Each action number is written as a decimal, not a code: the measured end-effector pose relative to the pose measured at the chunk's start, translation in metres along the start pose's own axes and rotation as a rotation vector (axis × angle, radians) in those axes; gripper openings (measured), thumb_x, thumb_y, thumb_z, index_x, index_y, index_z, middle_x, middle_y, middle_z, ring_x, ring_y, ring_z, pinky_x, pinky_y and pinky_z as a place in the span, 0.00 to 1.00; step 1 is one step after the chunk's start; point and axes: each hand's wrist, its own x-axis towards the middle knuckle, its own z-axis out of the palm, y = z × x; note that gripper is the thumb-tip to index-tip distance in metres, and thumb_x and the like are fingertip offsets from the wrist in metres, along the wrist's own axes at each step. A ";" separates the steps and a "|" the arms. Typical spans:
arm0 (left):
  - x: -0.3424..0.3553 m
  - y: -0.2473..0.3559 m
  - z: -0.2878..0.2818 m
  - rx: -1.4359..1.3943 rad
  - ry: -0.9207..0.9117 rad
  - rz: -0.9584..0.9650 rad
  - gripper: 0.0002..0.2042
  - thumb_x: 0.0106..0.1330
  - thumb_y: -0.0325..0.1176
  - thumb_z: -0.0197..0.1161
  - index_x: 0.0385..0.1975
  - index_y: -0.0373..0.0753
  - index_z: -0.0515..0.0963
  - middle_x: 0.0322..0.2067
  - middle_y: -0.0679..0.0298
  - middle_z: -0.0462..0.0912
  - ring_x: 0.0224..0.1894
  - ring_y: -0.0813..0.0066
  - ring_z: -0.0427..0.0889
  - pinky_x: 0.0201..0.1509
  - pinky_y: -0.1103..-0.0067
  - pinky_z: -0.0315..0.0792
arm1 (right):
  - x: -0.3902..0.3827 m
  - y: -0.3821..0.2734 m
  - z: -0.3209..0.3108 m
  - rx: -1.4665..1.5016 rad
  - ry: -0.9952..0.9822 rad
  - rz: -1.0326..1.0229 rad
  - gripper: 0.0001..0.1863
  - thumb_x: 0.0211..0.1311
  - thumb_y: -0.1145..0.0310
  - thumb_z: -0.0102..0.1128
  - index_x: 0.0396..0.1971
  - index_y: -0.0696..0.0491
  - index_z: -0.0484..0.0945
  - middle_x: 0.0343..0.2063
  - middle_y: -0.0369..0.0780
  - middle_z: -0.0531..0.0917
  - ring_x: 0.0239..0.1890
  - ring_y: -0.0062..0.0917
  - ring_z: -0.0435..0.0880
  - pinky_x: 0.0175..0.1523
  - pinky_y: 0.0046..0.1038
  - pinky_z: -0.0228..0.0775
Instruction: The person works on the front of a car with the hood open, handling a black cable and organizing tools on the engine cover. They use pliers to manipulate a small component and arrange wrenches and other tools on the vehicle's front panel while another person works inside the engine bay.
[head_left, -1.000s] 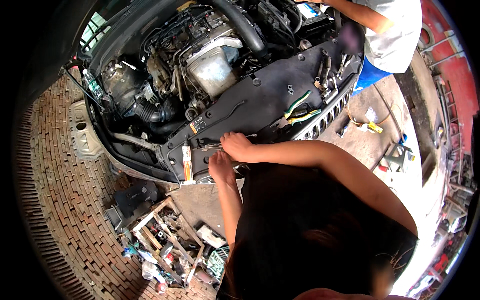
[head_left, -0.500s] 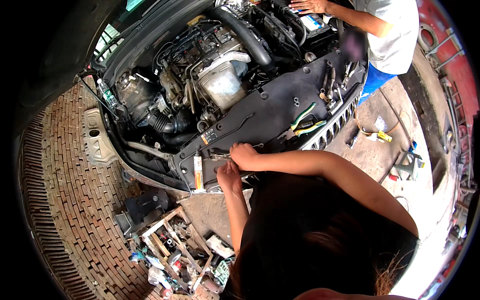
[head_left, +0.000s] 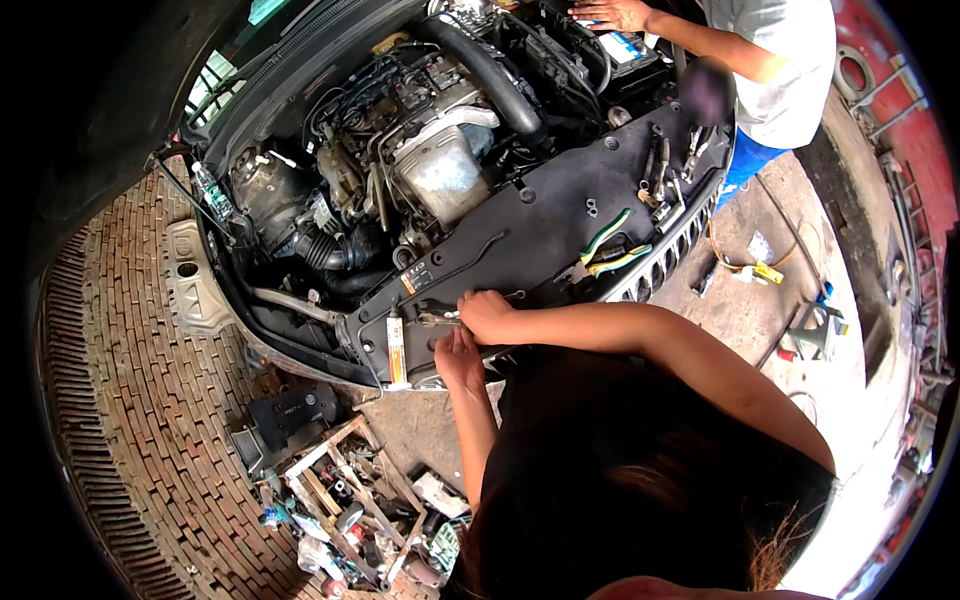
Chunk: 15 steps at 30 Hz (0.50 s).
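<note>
Both my hands meet over the front edge of the black panel at the nose of an open car. My right hand is closed, its fingers curled round something small that I cannot make out. Just below it, my left hand has its fingertips pinched together, nearly touching the right; what they hold is hidden. Beside the fingers lie slim metal tools, partly covered by my right hand. A white and orange tube rests on the panel to the left of my hands.
Green-handled pliers and several wrenches lie on the panel to the right. Beyond is the engine. At the far right a co-worker's hand rests near the battery. A wooden crate of parts stands on the ground at lower left.
My hands stay together at the same spot, with only a slight shift of the right fingers. The co-worker's hand has moved a little to the left.
</note>
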 end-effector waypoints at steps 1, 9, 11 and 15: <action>0.000 0.000 0.000 -0.001 -0.001 -0.001 0.10 0.68 0.30 0.46 0.38 0.27 0.64 0.50 0.50 0.66 0.55 0.63 0.68 0.55 0.77 0.72 | 0.001 0.001 0.001 0.002 0.002 0.000 0.22 0.40 0.64 0.67 0.34 0.63 0.76 0.32 0.50 0.79 0.34 0.38 0.83 0.37 0.34 0.77; 0.010 -0.001 -0.007 -0.015 -0.042 -0.006 0.11 0.67 0.28 0.46 0.41 0.26 0.64 0.51 0.49 0.67 0.55 0.62 0.68 0.55 0.76 0.72 | 0.001 0.005 -0.010 0.082 -0.040 -0.014 0.22 0.38 0.63 0.69 0.33 0.62 0.77 0.33 0.50 0.80 0.37 0.39 0.83 0.40 0.35 0.76; 0.014 -0.002 -0.010 -0.010 -0.052 -0.002 0.11 0.66 0.28 0.46 0.42 0.26 0.64 0.51 0.50 0.68 0.56 0.62 0.68 0.56 0.76 0.71 | 0.002 0.006 -0.012 0.106 -0.068 0.002 0.22 0.37 0.63 0.70 0.33 0.62 0.78 0.34 0.49 0.80 0.38 0.40 0.82 0.42 0.36 0.75; 0.010 -0.008 -0.007 0.042 -0.042 0.009 0.12 0.64 0.27 0.48 0.43 0.27 0.65 0.51 0.52 0.70 0.56 0.63 0.69 0.60 0.75 0.68 | 0.006 0.011 -0.012 0.189 -0.124 0.037 0.21 0.37 0.64 0.70 0.33 0.61 0.78 0.36 0.49 0.80 0.39 0.42 0.82 0.43 0.38 0.75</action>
